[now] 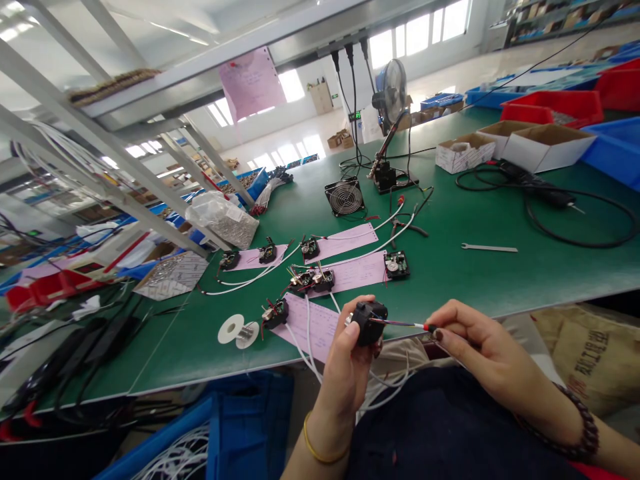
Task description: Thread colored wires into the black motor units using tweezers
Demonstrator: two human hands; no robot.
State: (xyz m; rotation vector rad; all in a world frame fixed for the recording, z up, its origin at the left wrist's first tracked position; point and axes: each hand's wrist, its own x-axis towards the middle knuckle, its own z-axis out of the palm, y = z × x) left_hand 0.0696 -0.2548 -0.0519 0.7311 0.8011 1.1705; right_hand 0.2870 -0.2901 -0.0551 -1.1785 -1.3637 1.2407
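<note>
Close to the table's front edge, my left hand (345,363) is closed around a small black electronic module (369,323), its thumb on the near side. Thin coloured wires (400,324) run from the module across to my right hand (475,347). That hand pinches the cable (429,327) between thumb and fingertips, where a red and a dark sleeve show. Similar black modules with bare boards lie beyond my left hand, among them one (276,313) on a pink sheet (306,327) and another (397,265) to the right. White cables (309,333) trail from some of them.
A solder spool (246,333) lies on the green table (200,347). Farther back are a square fan (345,197), pliers (407,225), and a clamp stand (390,175). On the right lie a wrench (489,248) and a corded electric screwdriver (540,183), near open boxes (545,150).
</note>
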